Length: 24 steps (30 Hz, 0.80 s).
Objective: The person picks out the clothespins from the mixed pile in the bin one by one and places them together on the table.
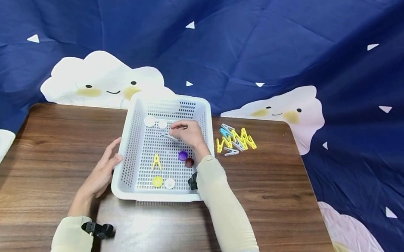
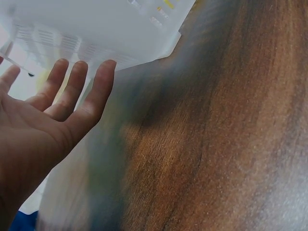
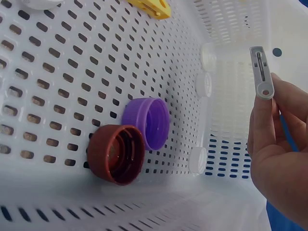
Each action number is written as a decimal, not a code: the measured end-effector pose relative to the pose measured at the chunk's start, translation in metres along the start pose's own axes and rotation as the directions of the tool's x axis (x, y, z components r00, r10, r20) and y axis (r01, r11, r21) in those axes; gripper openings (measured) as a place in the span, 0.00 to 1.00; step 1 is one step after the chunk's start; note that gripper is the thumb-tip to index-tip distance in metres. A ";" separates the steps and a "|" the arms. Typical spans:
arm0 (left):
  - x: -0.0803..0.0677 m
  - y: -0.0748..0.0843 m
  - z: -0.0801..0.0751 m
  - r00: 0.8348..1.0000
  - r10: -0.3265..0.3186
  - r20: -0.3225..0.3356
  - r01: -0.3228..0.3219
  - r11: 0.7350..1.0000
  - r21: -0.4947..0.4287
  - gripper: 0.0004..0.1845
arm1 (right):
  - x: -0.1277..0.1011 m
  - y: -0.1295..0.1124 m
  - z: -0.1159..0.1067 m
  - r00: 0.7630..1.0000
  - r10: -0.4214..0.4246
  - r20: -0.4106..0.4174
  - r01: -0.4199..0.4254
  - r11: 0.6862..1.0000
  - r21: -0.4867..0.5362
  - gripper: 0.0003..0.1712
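A white perforated plastic basket [image 1: 159, 199] stands on the wooden table. Inside it, my right hand [image 1: 188, 133] pinches a grey clothespin [image 3: 261, 72] between thumb and fingertips, above the basket floor. My left hand [image 1: 99, 176] is at the basket's left wall, its fingers loosely extended along the outside. Below the right hand lie a purple bottle cap [image 3: 147, 122] and a brown bottle cap [image 3: 115, 154]. A yellow clothespin [image 1: 157, 162] lies on the basket floor. Toward the near wall are a yellow cap [image 1: 157, 181] and a white cap [image 1: 169, 183]; two white caps [image 1: 149, 121] lie toward the far end.
Right of the basket, a loose pile of yellow, blue and grey clothespins [image 1: 236, 141] lies on the table [image 1: 272, 206]. A dark blue curtain [image 1: 216, 28] with clouds and white triangles hangs behind the table. Black wrist cameras [image 1: 102, 230] are strapped to both forearms.
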State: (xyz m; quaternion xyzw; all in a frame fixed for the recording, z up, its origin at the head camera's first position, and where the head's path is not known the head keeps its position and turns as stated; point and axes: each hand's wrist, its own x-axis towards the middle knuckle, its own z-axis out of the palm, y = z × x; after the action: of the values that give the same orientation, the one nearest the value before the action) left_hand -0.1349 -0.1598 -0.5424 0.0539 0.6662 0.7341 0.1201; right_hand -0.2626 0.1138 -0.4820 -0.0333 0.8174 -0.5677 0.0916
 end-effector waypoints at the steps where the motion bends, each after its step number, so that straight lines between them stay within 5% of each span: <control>1: 0.000 0.000 0.000 1.000 0.001 0.000 -0.001 1.000 0.000 0.32 | 0.000 -0.001 -0.001 1.000 -0.001 -0.003 0.001 1.000 -0.003 0.14; 24: -0.001 0.000 0.001 1.000 -0.002 0.000 0.002 1.000 0.003 0.32 | -0.009 -0.020 -0.024 0.994 -0.038 -0.102 0.040 0.999 0.015 0.12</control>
State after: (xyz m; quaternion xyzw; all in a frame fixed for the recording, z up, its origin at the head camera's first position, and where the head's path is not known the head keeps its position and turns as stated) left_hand -0.1341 -0.1594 -0.5421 0.0531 0.6673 0.7331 0.1208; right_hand -0.2596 0.1300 -0.4547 -0.0193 0.8154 -0.5773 0.0390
